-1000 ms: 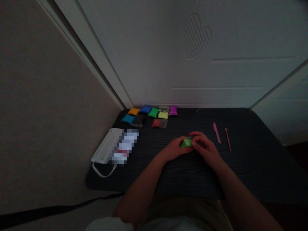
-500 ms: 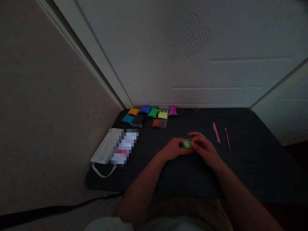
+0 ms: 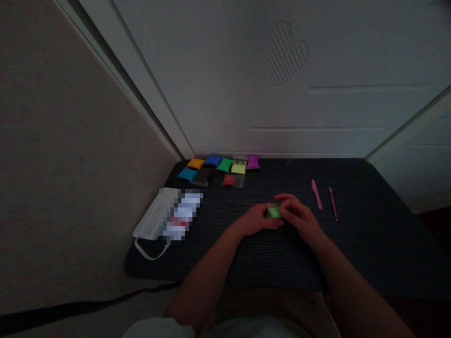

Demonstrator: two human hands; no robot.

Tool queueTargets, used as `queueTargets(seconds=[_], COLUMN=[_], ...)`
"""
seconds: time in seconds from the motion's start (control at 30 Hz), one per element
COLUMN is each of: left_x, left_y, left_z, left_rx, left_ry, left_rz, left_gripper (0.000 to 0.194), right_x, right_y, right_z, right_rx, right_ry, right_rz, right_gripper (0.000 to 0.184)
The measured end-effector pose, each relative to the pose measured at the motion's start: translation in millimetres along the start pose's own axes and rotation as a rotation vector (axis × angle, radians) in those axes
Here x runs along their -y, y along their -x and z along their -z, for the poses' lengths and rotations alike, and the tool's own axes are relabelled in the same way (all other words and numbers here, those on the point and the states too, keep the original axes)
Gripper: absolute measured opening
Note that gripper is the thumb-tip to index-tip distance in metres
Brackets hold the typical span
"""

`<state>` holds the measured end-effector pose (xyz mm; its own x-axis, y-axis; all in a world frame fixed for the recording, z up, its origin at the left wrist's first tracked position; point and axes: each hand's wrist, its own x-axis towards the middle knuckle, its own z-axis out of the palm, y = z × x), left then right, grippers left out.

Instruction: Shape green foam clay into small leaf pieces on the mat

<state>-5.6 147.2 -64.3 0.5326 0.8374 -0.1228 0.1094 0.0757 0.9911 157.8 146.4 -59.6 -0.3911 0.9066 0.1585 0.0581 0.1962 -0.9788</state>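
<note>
Between my hands, a little above the table's middle, is a light green clay packet (image 3: pixel 274 212) in clear plastic. My left hand (image 3: pixel 256 219) grips it from the left, thumb along its near side. My right hand (image 3: pixel 298 216) is closed on the packet's right edge, thumb and fingertips pinched together there. Part of the packet is hidden by the fingers. To the right of my right hand lie a pink plastic knife (image 3: pixel 317 195) and a thin pink modelling stick (image 3: pixel 333 204).
Several coloured clay packets lie at the back left, among them a purple one (image 3: pixel 252 162) and a red one in a clear bag (image 3: pixel 229 180). A white face mask (image 3: pixel 155 218) is at the left edge of the dark table (image 3: pixel 225 258). A white panel (image 3: pixel 211 70) stands behind.
The green packet has tilted slightly and more of it shows, with a bit visible below my left thumb. My right fingertips have closed in a little. The other things have not moved.
</note>
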Motion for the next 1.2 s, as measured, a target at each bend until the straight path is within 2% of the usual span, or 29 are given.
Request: queueTargets(seconds=[0.13,0.4,0.57,0.77,1.0,1.2], left_x=[1.2,2.0,-0.3,0.7,-0.4,-1.4], left_y=[0.4,0.1,-0.4,-0.3,-1.4,-2.1], left_z=[0.9,2.2,2.5,3.9,4.9,2.3], left_rx=[0.044,-0.022,-0.073,-0.127,-0.138,-0.112], left_ry=[0.050,0.004,0.003,0.029,0.091,0.189], left_rz=[0.015,0.010,0.003,-0.028,0.007,0.008], left_gripper=[0.023,0.023,0.022,0.021,0.023,0.025], right_x=[1.0,-2.5,-3.8,-5.4,-7.9,-7.9], right_y=[0.9,0.3,0.5,0.7,-4.6,-5.4], right_z=[0.3,-1.2,-1.0,-0.9,0.6,1.8], right_rx=[-0.004,-0.038,-0.082,-0.094,-0.031,-0.030], right_ry=[0.003,-0.060,-0.124,-0.168,-0.073,-0.051], right_rz=[0.000,0.019,0.023,-0.047,-0.057,-0.117], right_gripper=[0.009,0.004,0.018,0.034,0.015,0.016])
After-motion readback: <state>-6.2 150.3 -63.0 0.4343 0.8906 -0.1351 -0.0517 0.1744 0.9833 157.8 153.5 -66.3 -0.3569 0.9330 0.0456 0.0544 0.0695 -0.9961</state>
